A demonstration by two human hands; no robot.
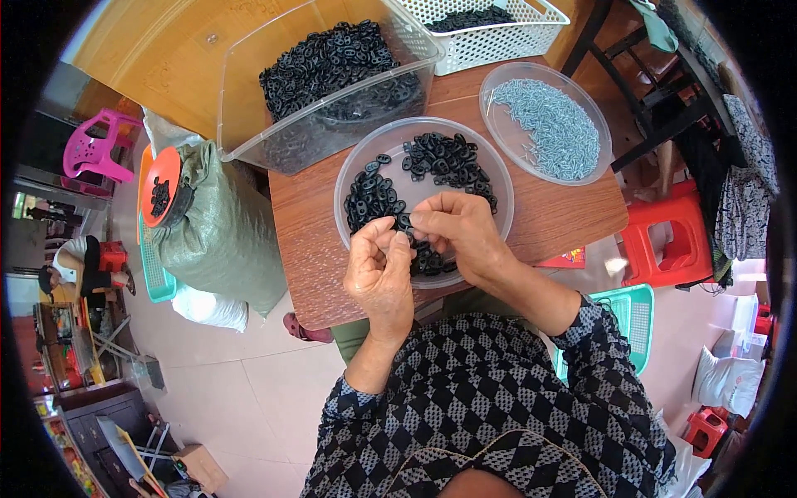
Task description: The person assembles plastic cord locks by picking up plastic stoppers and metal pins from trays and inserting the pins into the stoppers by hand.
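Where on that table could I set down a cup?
The wooden table shows bare wood left of the middle round tray, in front of the clear bin, and a patch right of it, in front of the tray of silvery pieces. The back is crowded with the bin and white basket.

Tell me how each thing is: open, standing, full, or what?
Left hand: fingers curled
Right hand: finger and thumb pinched
Middle tub: open, holding black pieces
Right dish: open, holding grey bits
Clear box: open, partly filled
White basket: open
Green sack: bulging, upright
Pink chair: standing
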